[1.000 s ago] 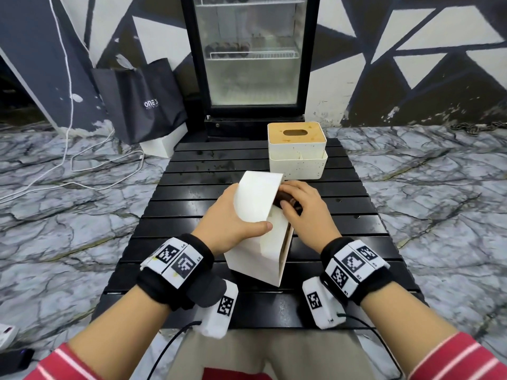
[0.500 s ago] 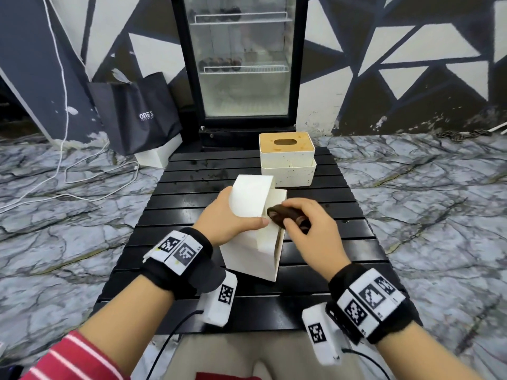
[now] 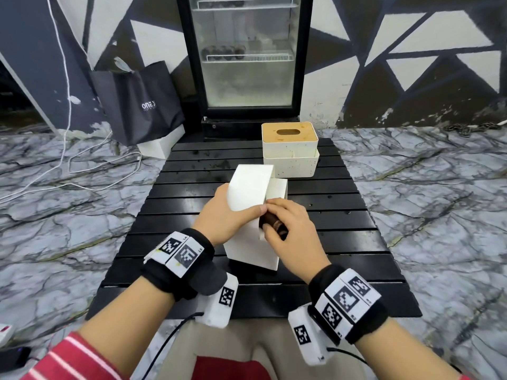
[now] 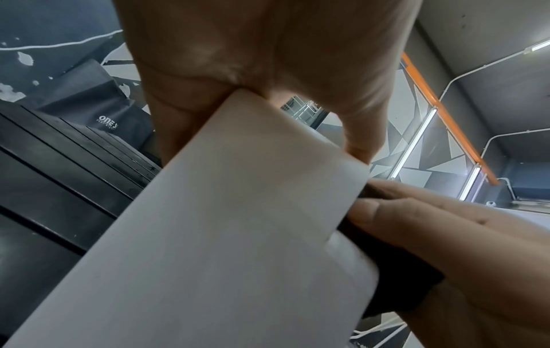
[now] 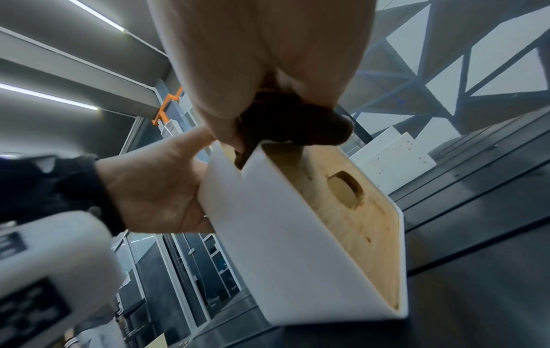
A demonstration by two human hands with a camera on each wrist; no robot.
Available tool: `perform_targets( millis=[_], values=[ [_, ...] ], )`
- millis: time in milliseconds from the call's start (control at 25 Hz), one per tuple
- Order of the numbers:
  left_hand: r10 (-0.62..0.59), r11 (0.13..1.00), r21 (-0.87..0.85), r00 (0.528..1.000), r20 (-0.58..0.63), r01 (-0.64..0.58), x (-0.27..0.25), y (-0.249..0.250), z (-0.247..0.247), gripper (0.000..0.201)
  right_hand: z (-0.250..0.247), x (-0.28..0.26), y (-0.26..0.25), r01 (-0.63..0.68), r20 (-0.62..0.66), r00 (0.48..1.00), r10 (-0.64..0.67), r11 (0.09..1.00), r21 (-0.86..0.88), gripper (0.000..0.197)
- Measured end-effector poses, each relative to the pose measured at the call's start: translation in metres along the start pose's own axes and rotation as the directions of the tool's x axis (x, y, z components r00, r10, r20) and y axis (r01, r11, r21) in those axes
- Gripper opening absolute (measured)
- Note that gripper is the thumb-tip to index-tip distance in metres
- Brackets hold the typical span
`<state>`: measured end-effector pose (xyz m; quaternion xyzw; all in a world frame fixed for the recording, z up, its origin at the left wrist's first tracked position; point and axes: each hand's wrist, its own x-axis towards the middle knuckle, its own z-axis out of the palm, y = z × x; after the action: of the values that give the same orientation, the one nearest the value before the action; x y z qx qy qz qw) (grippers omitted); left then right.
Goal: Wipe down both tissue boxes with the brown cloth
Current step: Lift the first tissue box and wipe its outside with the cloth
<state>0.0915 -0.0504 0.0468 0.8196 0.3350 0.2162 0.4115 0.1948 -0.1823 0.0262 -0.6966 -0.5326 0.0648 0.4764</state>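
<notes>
A white tissue box (image 3: 251, 193) (image 4: 232, 247) (image 5: 285, 237) stands tilted on its end on the black slatted table (image 3: 343, 234); its wooden slotted lid faces right. My left hand (image 3: 227, 218) (image 5: 154, 190) grips the box from the left, thumb across its near face. My right hand (image 3: 290, 231) (image 4: 446, 235) holds the bunched brown cloth (image 3: 273, 224) (image 5: 288, 122) and presses it against the box's upper near edge. The second tissue box (image 3: 290, 149), white with a wooden lid, sits at the table's far side.
A glass-door fridge (image 3: 247, 58) stands behind the table. A black shopping bag (image 3: 137, 102) leans on a white box at the back left. White cables (image 3: 68, 165) trail over the marble floor on the left.
My right hand has drawn the brown cloth back along the box toward me and now presses it near my left thumb. The left hand keeps its grip on the tilted box.
</notes>
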Motion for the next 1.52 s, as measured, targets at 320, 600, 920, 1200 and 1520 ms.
perform_targets(
  millis=[320, 600, 920, 1200, 1520],
  values=[
    [-0.023, 1.0, -0.012, 1.0, -0.012, 0.023, 0.006, -0.007, 0.003, 0.076, -0.008, -0.002, 0.011, 0.012, -0.016, 1.0, -0.011, 0.999, 0.038, 0.039],
    [0.018, 0.997, -0.069, 1.0, -0.011, -0.019, 0.002, 0.001, 0.002, 0.055, 0.001, -0.017, 0.006, 0.069, -0.058, 0.996, -0.069, 0.998, -0.002, 0.04],
    [0.036, 0.996, -0.081, 0.999, -0.003, -0.036, 0.003, 0.001, 0.002, 0.055, 0.011, -0.014, 0.0, 0.034, -0.098, 0.995, -0.034, 0.999, 0.002, 0.041],
    [0.02, 0.996, -0.084, 1.0, -0.01, -0.021, 0.005, -0.003, 0.006, 0.067, -0.004, -0.01, 0.008, 0.019, -0.055, 0.998, -0.017, 0.999, 0.036, 0.043],
    [0.016, 0.996, -0.085, 0.999, -0.039, -0.019, -0.001, 0.003, 0.008, 0.063, -0.016, -0.021, 0.01, 0.095, -0.001, 0.996, -0.095, 0.996, 0.0, 0.043]
  ],
)
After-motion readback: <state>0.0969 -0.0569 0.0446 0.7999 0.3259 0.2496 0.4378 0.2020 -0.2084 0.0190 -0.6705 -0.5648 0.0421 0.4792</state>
